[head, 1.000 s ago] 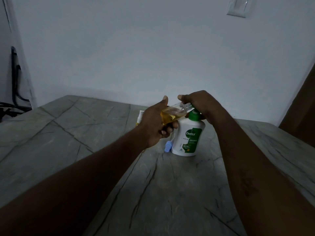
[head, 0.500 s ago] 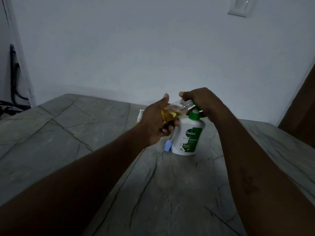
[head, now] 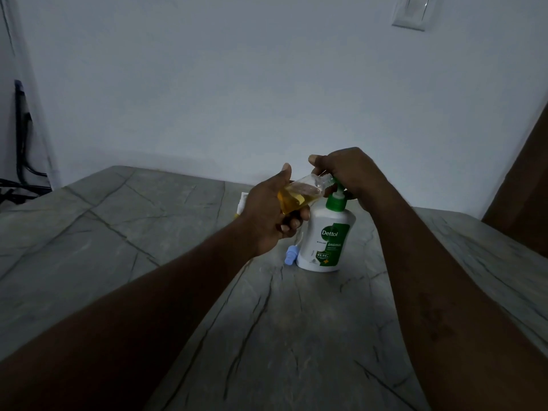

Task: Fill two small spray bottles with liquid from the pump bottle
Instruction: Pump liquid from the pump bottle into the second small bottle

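Left fingers: the fingers (head: pixel 292 225) of the left hand (head: pixel 267 215) are curled under and round the spray bottle (head: pixel 299 194), with the thumb laid along its top side.
Right fingers: the fingers (head: pixel 318 160) of the right hand (head: pixel 347 173) are bent down over the top of the pump bottle (head: pixel 324 238), gripping its pump head; the head itself is mostly hidden under the hand.
Spray bottle: clear and uncapped, held above the tabletop and tilted with its open neck towards three o'clock, right at the pump's spout; amber liquid lies in its lower part.
Pump bottle: white with a green neck (head: pixel 335 201) and a green label, standing upright on the tabletop (head: pixel 267 321) near the middle of its far side, directly under the right hand.
Blue spray cap: the blue spray cap (head: pixel 290 258) lies on the tabletop at eight o'clock from the pump bottle's base, just beside it; a thin white tube runs up from it.
White and yellow object: a white and yellow object (head: pixel 241 203) sits at ten o'clock from the pump bottle, mostly hidden behind the left hand; what it is cannot be told.
Tabletop: grey stone with dark veins; both forearms reach across it from six o'clock.
Surroundings: pale wall behind, a wall switch (head: pixel 410 13) at one o'clock, dark cables (head: pixel 23 161) at nine o'clock.
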The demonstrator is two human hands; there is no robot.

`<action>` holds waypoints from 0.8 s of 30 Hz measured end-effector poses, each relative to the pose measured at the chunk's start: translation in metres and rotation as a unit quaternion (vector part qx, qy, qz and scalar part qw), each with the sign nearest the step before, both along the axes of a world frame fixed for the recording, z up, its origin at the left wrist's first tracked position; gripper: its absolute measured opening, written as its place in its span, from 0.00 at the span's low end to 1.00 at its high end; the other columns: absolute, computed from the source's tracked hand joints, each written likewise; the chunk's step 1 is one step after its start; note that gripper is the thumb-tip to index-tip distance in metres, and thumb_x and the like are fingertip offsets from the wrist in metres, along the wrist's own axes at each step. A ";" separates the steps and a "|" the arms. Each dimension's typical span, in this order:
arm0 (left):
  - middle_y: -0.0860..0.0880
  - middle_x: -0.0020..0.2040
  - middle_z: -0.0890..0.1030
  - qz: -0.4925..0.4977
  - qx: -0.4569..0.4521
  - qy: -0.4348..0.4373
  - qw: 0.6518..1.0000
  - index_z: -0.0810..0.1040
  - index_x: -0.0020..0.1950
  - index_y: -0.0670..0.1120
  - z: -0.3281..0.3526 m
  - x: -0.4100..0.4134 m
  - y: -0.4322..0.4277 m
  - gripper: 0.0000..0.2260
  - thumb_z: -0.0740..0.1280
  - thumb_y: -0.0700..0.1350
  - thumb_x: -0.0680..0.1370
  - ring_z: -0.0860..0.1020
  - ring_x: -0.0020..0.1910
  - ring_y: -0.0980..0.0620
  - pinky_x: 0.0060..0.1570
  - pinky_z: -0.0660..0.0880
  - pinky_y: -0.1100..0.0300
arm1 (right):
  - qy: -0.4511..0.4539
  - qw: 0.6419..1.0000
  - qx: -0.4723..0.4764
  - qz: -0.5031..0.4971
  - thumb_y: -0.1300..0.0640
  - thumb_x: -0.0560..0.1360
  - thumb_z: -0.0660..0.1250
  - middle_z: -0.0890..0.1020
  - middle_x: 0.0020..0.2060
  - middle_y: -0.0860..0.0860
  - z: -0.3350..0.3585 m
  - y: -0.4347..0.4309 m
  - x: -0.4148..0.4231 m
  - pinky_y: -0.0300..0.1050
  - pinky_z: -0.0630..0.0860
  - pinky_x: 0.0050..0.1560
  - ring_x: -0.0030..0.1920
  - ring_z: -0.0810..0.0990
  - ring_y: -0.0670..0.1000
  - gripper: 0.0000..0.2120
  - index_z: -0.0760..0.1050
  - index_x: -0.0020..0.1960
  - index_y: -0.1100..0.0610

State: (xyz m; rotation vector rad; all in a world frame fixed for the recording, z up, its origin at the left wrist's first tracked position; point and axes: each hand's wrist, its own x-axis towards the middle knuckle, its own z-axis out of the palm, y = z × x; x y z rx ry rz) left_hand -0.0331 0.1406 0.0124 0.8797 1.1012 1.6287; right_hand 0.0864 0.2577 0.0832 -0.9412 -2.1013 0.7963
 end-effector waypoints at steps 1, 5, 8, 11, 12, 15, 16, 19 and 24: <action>0.43 0.33 0.78 -0.004 0.001 0.001 1.000 0.80 0.59 0.40 0.000 0.001 -0.001 0.28 0.57 0.64 0.82 0.70 0.26 0.52 0.25 0.59 0.62 | -0.002 1.000 -0.017 -0.003 0.43 0.76 0.72 0.87 0.40 0.51 -0.001 0.001 0.000 0.44 0.77 0.37 0.32 0.84 0.50 0.15 0.85 0.42 0.54; 0.43 0.33 0.78 -0.013 0.005 0.003 1.000 0.81 0.53 0.41 0.000 0.002 -0.001 0.28 0.56 0.64 0.83 0.70 0.25 0.52 0.24 0.59 0.63 | -0.003 0.999 -0.045 -0.004 0.44 0.75 0.72 0.86 0.40 0.52 -0.002 0.003 0.000 0.45 0.79 0.40 0.36 0.84 0.51 0.14 0.84 0.42 0.54; 0.43 0.33 0.78 -0.010 0.002 0.007 1.000 0.81 0.54 0.41 -0.001 0.002 -0.001 0.28 0.56 0.64 0.83 0.69 0.25 0.52 0.23 0.59 0.63 | 0.000 0.996 -0.086 0.005 0.46 0.75 0.73 0.86 0.41 0.51 -0.004 0.003 0.000 0.43 0.77 0.39 0.35 0.83 0.50 0.11 0.85 0.46 0.54; 0.43 0.33 0.78 -0.006 -0.011 0.015 1.000 0.81 0.54 0.41 -0.003 0.001 -0.002 0.27 0.56 0.64 0.83 0.69 0.25 0.52 0.24 0.59 0.63 | -0.014 0.993 -0.113 0.006 0.45 0.74 0.74 0.85 0.46 0.53 -0.012 0.003 -0.001 0.47 0.76 0.46 0.42 0.83 0.53 0.11 0.83 0.46 0.53; 0.43 0.33 0.78 -0.004 -0.016 0.015 1.000 0.81 0.55 0.41 -0.004 0.001 -0.002 0.27 0.57 0.64 0.83 0.69 0.26 0.52 0.24 0.59 0.62 | -0.014 0.993 -0.113 0.003 0.44 0.74 0.74 0.85 0.47 0.54 -0.013 0.004 -0.001 0.48 0.76 0.47 0.43 0.82 0.54 0.12 0.82 0.46 0.53; 0.43 0.33 0.78 0.000 -0.019 0.012 1.000 0.81 0.54 0.42 -0.003 0.001 -0.002 0.27 0.57 0.65 0.82 0.69 0.26 0.51 0.25 0.60 0.62 | -0.012 0.994 -0.104 -0.003 0.44 0.75 0.74 0.85 0.46 0.53 -0.013 0.005 -0.001 0.46 0.76 0.42 0.42 0.83 0.53 0.13 0.83 0.47 0.54; 0.42 0.33 0.78 0.000 -0.018 0.012 1.000 0.81 0.54 0.42 -0.003 0.002 -0.002 0.27 0.57 0.65 0.82 0.69 0.26 0.51 0.25 0.60 0.62 | -0.015 0.995 -0.097 -0.008 0.43 0.74 0.74 0.86 0.46 0.54 -0.013 0.005 -0.001 0.48 0.79 0.44 0.43 0.84 0.53 0.14 0.83 0.47 0.54; 0.43 0.33 0.78 -0.001 -0.011 0.010 1.000 0.82 0.53 0.41 -0.002 0.002 -0.002 0.28 0.57 0.65 0.82 0.69 0.26 0.51 0.26 0.59 0.61 | -0.018 0.998 -0.060 -0.018 0.40 0.74 0.73 0.87 0.45 0.54 -0.009 0.007 -0.001 0.51 0.83 0.48 0.46 0.86 0.56 0.16 0.85 0.44 0.53; 0.43 0.34 0.79 -0.004 -0.006 0.002 1.000 0.81 0.56 0.41 -0.001 0.001 -0.001 0.28 0.57 0.64 0.82 0.70 0.26 0.52 0.26 0.61 0.62 | -0.018 0.999 -0.023 -0.020 0.41 0.75 0.72 0.87 0.42 0.52 -0.002 0.006 -0.002 0.45 0.79 0.38 0.40 0.86 0.54 0.16 0.85 0.44 0.54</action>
